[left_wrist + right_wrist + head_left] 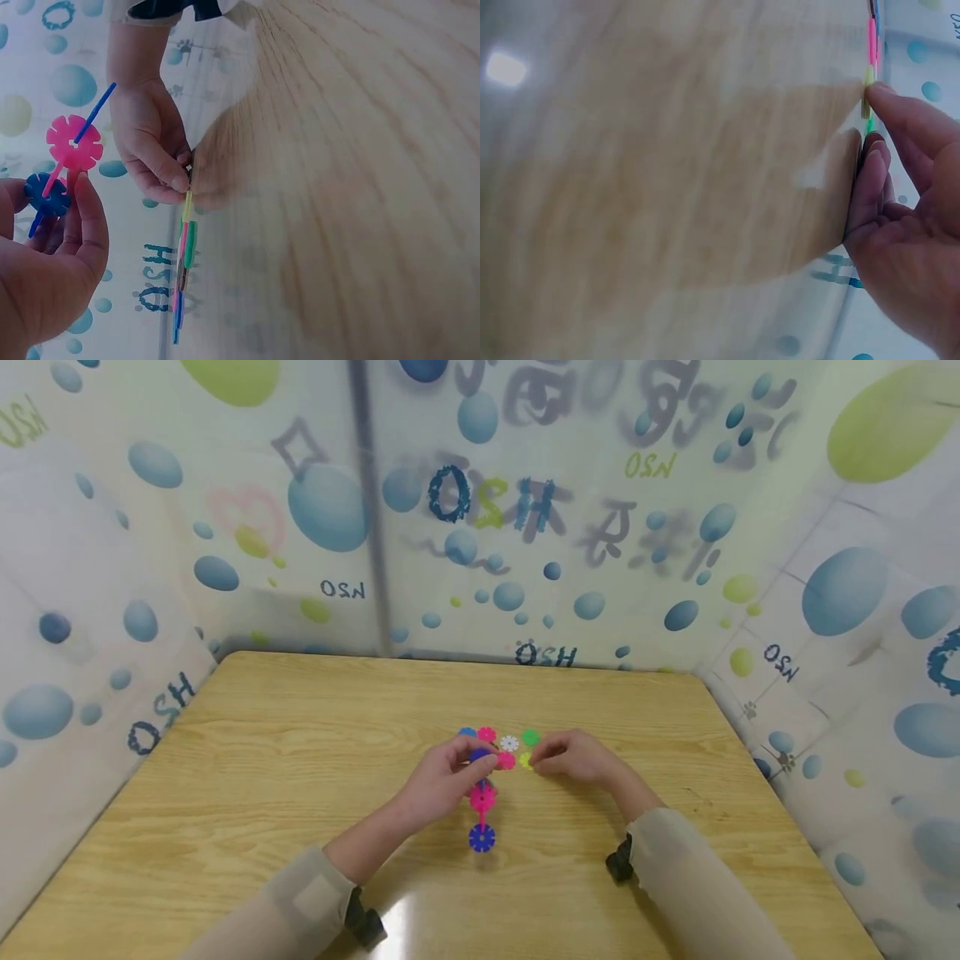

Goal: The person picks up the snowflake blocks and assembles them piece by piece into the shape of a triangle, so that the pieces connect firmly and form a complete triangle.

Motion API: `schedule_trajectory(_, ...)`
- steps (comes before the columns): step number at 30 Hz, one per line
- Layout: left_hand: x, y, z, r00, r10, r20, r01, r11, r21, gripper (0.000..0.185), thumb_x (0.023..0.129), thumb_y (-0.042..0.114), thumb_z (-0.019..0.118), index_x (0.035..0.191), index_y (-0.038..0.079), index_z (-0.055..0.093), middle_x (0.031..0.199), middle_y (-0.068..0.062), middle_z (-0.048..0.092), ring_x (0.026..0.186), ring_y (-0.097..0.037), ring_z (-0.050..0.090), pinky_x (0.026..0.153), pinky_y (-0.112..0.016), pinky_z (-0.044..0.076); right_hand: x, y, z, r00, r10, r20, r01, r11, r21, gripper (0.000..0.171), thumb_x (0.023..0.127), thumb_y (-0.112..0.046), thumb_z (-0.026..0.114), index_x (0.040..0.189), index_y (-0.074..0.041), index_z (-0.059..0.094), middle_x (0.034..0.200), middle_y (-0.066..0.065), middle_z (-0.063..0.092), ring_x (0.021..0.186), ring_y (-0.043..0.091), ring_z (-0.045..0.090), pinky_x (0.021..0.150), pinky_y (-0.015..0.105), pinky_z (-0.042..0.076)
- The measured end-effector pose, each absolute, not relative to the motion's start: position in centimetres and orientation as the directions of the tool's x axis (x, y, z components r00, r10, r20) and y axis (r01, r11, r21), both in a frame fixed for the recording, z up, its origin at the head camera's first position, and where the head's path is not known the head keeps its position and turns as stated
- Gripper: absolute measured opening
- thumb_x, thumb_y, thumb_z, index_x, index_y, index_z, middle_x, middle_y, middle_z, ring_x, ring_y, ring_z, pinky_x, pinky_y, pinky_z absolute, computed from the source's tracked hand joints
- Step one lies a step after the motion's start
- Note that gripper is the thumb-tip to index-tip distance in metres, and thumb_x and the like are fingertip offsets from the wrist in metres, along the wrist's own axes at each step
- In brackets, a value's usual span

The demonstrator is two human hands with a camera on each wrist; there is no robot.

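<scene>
My left hand holds a chain of slotted plastic discs above the table. In the left wrist view, its fingers grip a blue disc; a pink disc stands beyond it, with blue and pink discs seen edge-on. The chain ends in a dark blue disc in the head view. My right hand is low over the table, thumb and fingertips at the edge of a yellow disc, seemingly pinching it. Beside it lie a pink disc, a white disc and a green disc.
Behind my left hand lie another pink disc and a light blue disc, partly covered. The wooden table meets a patterned curtain at the back, with patterned walls on both sides.
</scene>
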State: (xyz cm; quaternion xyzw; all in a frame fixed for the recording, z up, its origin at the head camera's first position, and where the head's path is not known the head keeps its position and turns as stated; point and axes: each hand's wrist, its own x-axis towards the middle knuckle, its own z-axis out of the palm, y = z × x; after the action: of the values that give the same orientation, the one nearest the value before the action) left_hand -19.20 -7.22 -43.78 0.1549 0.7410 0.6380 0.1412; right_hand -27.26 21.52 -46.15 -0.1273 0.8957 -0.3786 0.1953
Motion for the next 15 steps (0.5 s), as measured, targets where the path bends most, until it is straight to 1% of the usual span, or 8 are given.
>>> schedule_trajectory(3,-19.18,-7.23,-43.76,-0.913,0.408,-0.008,0.054,0.141,0.989,0.038,0.112,0.039,0.065,0.135,0.009,0.067,0.135,-0.023,0.071,0.119,-0.038,0.073,0.093,-0.031,0.06,-27.15,21.51,-46.14,-0.891,-0.375,-0.256,-0.069,0.67,-0.739,0.015,0.102,-0.025,0.079,0.115,-0.018,0.08,0.115,0.001,0.075,0.103,0.019,0.063,0.09,0.034,0.053)
schedule_trajectory(7,-19.13,-7.25,-43.73,-0.914,0.405,-0.013,0.048,0.14,0.989,0.037,0.112,0.039,0.064,0.135,0.01,0.067,0.135,-0.023,0.071,0.119,-0.038,0.073,0.094,-0.031,0.06,-26.98,21.29,-46.12,-0.898,-0.373,-0.233,-0.085,0.666,-0.741,0.025,0.1,-0.029,0.082,0.123,-0.019,0.077,0.113,0.004,0.069,0.1,0.02,0.059,0.085,0.033,0.049)
schedule_trajectory(10,-19.09,-7.22,-43.73,-0.916,0.402,-0.022,0.04,0.146,0.988,0.038,0.112,0.04,0.064,0.135,0.011,0.067,0.135,-0.021,0.072,0.121,-0.037,0.072,0.095,-0.032,0.059,-26.91,21.02,-46.25,-0.904,-0.364,-0.225,-0.09,0.677,-0.731,0.026,0.1,-0.028,0.082,0.125,-0.021,0.076,0.112,0.004,0.067,0.099,0.021,0.058,0.085,0.034,0.048)
schedule_trajectory(15,-19.06,-7.07,-43.82,-0.918,0.396,-0.03,0.036,0.158,0.987,0.038,0.111,0.042,0.066,0.135,0.012,0.068,0.132,-0.015,0.074,0.121,-0.036,0.072,0.094,-0.032,0.059,-26.86,20.86,-46.41,-0.911,-0.341,-0.23,-0.077,0.691,-0.719,0.024,0.1,-0.023,0.083,0.122,-0.02,0.074,0.111,0.005,0.067,0.098,0.021,0.06,0.086,0.034,0.049)
